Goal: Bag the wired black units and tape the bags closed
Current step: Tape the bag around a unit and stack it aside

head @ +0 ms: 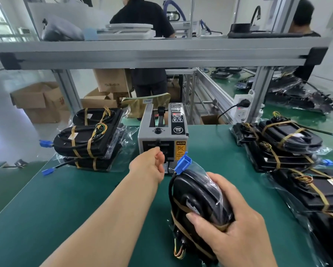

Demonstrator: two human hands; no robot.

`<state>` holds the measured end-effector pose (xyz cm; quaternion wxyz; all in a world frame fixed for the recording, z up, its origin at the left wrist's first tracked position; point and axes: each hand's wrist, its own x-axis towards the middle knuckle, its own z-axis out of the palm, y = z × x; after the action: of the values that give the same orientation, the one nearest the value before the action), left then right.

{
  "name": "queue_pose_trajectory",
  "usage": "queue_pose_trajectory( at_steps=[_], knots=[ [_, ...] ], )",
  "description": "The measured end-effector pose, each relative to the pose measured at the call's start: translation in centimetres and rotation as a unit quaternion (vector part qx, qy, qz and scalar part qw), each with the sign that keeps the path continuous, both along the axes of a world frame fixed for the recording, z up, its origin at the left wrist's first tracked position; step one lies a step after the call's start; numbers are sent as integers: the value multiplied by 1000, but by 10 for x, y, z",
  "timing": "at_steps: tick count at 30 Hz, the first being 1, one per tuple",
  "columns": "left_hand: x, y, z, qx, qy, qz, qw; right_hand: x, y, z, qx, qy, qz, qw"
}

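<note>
Green bench mat (pixel 84 199): work surface bearing all items below. Left stack (pixel 88 139) and right stack (pixel 288 143): wired black units banded with tan strapping, lying in clear film at either side of the mat; which pile is sealed cannot be told. Tape dispenser (pixel 161 132): grey box at centre rear of the mat, outlet slot (pixel 161 146) facing the person. Bagged unit (pixel 196 199): the piece in hand, black, strapped and sheathed in a clear bag, held tilted above the mat just right of centre, short of the dispenser. Right hand (pixel 235 228): wrapped round the unit's near end, thumb across the top, pressing the film against the body. Left hand (pixel 150 166): at the outlet slot, fingers curled toward it; fingertips hidden, so whether a strip is pinched cannot be told. Blue connector (pixel 184 163): on the unit's cable, standing up at the far end where the film gathers. Step judged in hand: fetching a tape strip. Handling note: draw the strip straight out by one end, keep adhesive off stray film, hold the bag's fold flat under the right thumb, and tuck the connector clear of the seam before pressing down.
</note>
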<state>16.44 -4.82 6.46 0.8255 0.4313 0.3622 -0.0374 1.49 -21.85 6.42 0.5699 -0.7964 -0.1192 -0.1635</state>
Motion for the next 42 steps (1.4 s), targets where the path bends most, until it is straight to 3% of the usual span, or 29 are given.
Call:
queue_pose_trajectory(
  at_steps=[8,12,15,17,25,30,42],
  knots=[
    [-9,-5,5,14,-57,64,996,-2,-1,-1,-31,-8,0,999],
    [-55,6,29,86,-172,18,981,-4,0,-1,-36,-11,0,999],
    [-116,16,51,157,-299,-70,939,-8,5,-6,-30,-12,13,999],
    [-153,16,61,196,-333,-138,912,-12,10,-8,-28,-15,19,999],
    [-177,1,56,256,-303,-198,896,-19,19,-7,-32,-33,9,999],
    [-173,1,45,213,-299,-184,912,-26,22,1,1,-33,9,999],
    [-175,-7,36,143,-305,-145,930,-27,20,29,-77,-95,-49,991]
  ],
)
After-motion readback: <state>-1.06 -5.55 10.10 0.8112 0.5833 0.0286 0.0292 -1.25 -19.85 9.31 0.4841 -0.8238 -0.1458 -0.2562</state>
